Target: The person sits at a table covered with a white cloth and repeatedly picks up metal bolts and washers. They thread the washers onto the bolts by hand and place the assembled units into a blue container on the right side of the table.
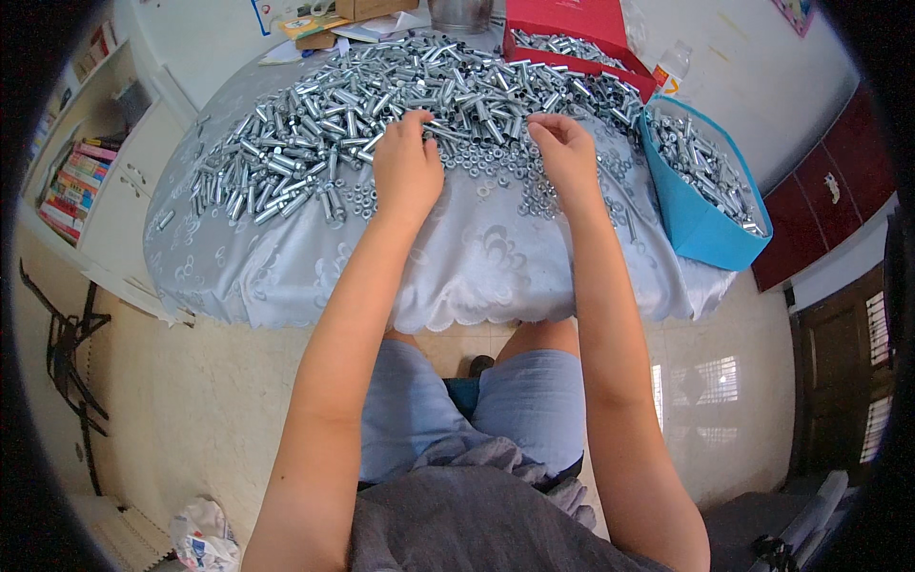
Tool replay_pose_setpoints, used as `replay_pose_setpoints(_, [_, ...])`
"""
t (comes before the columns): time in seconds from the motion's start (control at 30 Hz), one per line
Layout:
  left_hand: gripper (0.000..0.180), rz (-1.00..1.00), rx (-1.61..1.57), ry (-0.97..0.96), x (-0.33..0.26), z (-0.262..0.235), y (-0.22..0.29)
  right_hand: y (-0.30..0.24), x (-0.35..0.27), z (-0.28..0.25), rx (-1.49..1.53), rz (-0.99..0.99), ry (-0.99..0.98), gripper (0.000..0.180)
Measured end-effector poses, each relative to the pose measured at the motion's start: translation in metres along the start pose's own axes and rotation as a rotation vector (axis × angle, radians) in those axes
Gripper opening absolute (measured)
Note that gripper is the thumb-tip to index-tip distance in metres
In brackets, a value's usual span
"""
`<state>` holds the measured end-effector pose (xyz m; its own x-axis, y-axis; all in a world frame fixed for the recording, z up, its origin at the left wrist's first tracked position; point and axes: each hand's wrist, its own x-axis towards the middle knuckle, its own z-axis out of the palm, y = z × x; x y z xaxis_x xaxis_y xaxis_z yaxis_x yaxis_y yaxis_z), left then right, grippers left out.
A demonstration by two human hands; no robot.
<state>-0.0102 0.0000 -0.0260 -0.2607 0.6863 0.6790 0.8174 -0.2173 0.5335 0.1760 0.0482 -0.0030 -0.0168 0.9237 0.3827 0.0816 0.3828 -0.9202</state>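
Observation:
A large heap of silvery metal sleeve bolts (315,124) covers the far half of the table. Loose metal nuts (496,164) lie scattered along its near side. My left hand (410,170) is at the heap's near edge with its fingers curled; bolts lie right beyond the fingertips, and whatever is in its grasp cannot be made out. Over the nuts to the right, my right hand (569,160) has thumb and forefinger brought together in a pinch. Anything between those fingertips is too small or hidden to name. A gap separates the two hands.
A blue fabric bin (710,234) full of bolts stands at the table's right edge. Behind it are an open red box (572,24) with more bolts, a plastic bottle (673,67) and a metal pot (460,14). A patterned grey cloth (457,276) drapes the table.

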Motion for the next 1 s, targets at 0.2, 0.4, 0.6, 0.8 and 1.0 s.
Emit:
replay_pose_setpoints(0.2, [0.042,0.050,0.417,-0.066,-0.013,0.008,-0.010,0.017,0.003,-0.005,-0.416,-0.155,0.073,0.020])
replay_pose_setpoints(0.4, [0.042,0.061,0.436,-0.086,-0.011,0.007,-0.012,0.017,-0.004,-0.004,-0.688,-0.124,0.031,0.024])
replay_pose_setpoints(0.6, [0.019,-0.021,0.272,-0.170,-0.004,-0.003,-0.012,0.017,0.001,-0.001,-0.721,-0.203,-0.031,0.024])
replay_pose_setpoints(0.8, [0.009,0.011,0.291,-0.135,-0.002,-0.007,-0.009,0.008,0.014,0.001,-0.852,-0.332,-0.134,0.022])
replay_pose_setpoints(1.0, [0.011,0.051,0.245,-0.099,-0.005,-0.006,-0.004,0.026,0.024,-0.005,-0.673,-0.469,-0.019,0.021])
